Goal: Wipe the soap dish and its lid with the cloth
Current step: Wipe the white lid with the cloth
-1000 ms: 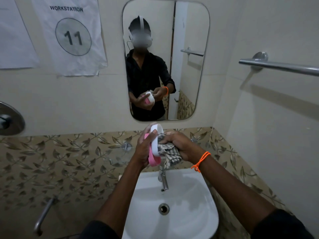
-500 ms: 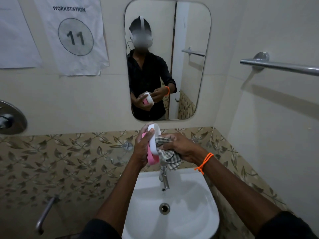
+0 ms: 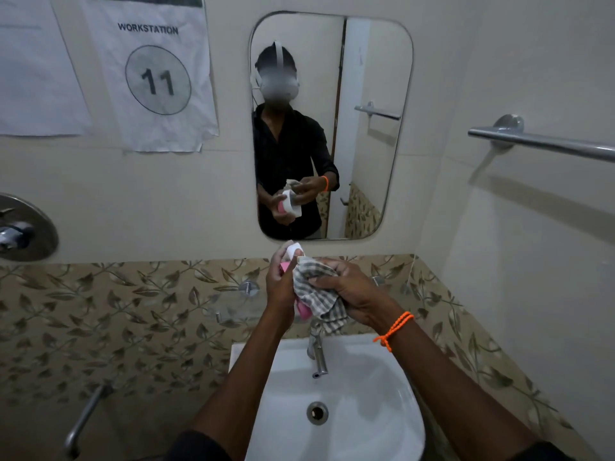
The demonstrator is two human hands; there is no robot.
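My left hand (image 3: 281, 287) grips a pink and white soap dish (image 3: 293, 251) above the sink, held on edge. Only its white top rim and a pink strip (image 3: 304, 311) near my palm show; the rest is hidden by fingers and cloth. My right hand (image 3: 352, 289) clutches a grey-and-white checked cloth (image 3: 316, 287) and presses it against the dish's right side. The cloth's loose end hangs over the tap. Whether dish and lid are joined I cannot tell.
A white basin (image 3: 366, 410) with a chrome tap (image 3: 317, 354) lies below my hands. A mirror (image 3: 366, 78) hangs on the wall ahead, a steel towel rail (image 3: 539, 143) at right. A valve plate (image 3: 23, 227) and grab bar (image 3: 83, 420) are at left.
The cloth has spread further over the dish, now covering most of its right side. Both hands stay together above the tap. The camera has tilted slightly.
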